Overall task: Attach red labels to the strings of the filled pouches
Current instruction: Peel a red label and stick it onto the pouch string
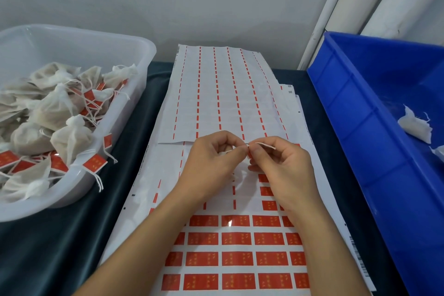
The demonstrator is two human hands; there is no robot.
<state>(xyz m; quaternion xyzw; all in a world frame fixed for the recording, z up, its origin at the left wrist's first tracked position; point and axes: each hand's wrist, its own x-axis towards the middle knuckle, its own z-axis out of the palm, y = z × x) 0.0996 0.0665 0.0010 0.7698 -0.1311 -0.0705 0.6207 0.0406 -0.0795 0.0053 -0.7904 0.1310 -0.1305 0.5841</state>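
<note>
While two hands (211, 158) (283, 166) pinch one label (264, 145) — two tubs (134, 55) (360, 113) flank.

At the middle of my view I pinch a label (264, 145) with my right hand (283, 170), its pale underside turned up, so it shows as a thin whitish strip jutting toward three o'clock. My left hand (211, 163) curls round a small white pouch (222, 153), mostly hidden in my fingers, and meets the right at the fingertips. Below them, toward six o'clock, the label sheet (237, 259) lies flat with rows of red labels, gold marks on each. At nine o'clock, filled pouches (60, 113) of pale mesh lie heaped in a clear tub (125, 38), many with red labels already on their white strings (98, 180).
</note>
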